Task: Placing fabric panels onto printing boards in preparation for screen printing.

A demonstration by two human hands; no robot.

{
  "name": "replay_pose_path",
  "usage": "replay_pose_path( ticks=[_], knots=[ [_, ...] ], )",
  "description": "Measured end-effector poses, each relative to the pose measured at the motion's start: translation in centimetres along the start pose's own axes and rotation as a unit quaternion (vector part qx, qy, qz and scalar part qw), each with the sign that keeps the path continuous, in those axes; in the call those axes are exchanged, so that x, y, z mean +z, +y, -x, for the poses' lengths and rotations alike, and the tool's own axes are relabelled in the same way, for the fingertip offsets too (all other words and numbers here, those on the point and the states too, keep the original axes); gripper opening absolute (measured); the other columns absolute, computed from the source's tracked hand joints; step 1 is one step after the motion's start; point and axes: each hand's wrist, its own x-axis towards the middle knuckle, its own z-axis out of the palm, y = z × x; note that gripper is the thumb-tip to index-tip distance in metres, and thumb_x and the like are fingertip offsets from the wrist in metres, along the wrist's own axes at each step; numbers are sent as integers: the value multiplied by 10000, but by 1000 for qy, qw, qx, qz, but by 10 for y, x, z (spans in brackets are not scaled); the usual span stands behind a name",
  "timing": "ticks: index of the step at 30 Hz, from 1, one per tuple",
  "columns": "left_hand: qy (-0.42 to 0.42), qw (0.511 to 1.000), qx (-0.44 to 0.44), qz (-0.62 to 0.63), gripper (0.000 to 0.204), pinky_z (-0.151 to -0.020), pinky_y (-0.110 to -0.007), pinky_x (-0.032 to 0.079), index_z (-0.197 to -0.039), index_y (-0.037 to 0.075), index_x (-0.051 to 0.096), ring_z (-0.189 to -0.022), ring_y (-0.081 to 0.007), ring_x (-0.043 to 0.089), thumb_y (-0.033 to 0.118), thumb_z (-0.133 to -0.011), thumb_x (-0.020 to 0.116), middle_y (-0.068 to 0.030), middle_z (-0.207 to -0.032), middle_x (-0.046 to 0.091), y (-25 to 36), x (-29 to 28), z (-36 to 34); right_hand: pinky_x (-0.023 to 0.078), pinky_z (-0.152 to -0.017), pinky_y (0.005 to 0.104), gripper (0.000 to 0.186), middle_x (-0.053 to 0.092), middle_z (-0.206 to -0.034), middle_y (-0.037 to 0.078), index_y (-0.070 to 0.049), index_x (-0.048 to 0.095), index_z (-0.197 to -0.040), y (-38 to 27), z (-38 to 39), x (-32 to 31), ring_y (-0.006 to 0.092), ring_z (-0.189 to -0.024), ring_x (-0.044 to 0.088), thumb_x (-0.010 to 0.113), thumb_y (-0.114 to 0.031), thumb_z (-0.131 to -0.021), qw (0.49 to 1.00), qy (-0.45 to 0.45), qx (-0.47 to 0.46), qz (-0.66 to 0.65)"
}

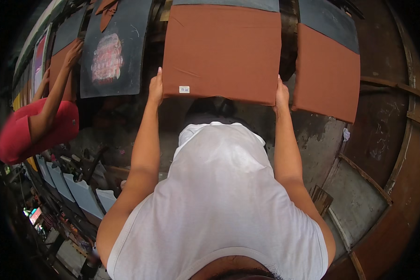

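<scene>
Here's the rust-brown cloth [224,51], drawn nearly smooth over a dark grey board [228,4] straight ahead, faint creases at left, a white label [184,89] near its lower-left corner. Left hand [156,87] and right hand [282,95] flank its side edges, thumbs up, fingers hidden: can't tell how tightly they close. Right, another brown cloth [328,70]; left, a red-shirted co-worker [44,123].
</scene>
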Motion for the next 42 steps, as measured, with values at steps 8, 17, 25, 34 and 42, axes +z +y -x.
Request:
replay_pose_path(
  ticks=[8, 17, 25, 34, 42],
  knots=[
    [10, 991, -14, -136, 743, -688, -313, 492, -931, -51, 708, -750, -137, 617, 625, -990, 403, -80, -809, 674, -15, -11, -33, 533, -728, 338, 535, 689, -975, 123, 64, 670, -1075, 20, -12, -4, 181, -838, 666, 556, -450, -981, 998, 13, 21, -53],
    [-57, 969, -91, 224, 576, -583, -243, 481, -1273, 15, 573, -749, -112, 642, 515, -1014, 453, -39, -1027, 679, -27, -10, 1, 518, -754, 338, 534, 684, -962, 109, 51, 686, -1051, 31, 2, -3, 161, -851, 645, 590, -467, -966, 993, -5, 12, -116],
    [-70, 983, -50, 161, 424, -746, -296, 521, -1181, 15, 623, -852, -135, 642, 390, -1021, 510, -53, -1001, 669, -45, -5, -8, 523, -811, 327, 490, 680, -1077, 83, 3, 634, -1198, 28, 8, -13, 174, -946, 662, 512, -433, -1013, 998, 0, 0, -68],
    [137, 988, 40, -57, 287, -598, -289, 499, -884, -4, 639, -634, -145, 591, 261, -987, 601, -41, -776, 624, -10, -34, 50, 484, -625, 237, 335, 646, -763, 28, -6, 655, -888, 18, 48, -28, 103, -676, 599, 570, -310, -999, 997, 52, -46, 41],
    [93, 931, 202, -288, 276, -769, -340, 542, -1072, -1, 708, -900, -276, 723, 226, -922, 660, -196, -953, 721, 53, -4, 32, 500, -797, 273, 250, 722, -893, 87, 48, 718, -1000, -2, 43, -13, 132, -843, 647, 670, -186, -927, 957, 101, -225, 153]
  ],
)
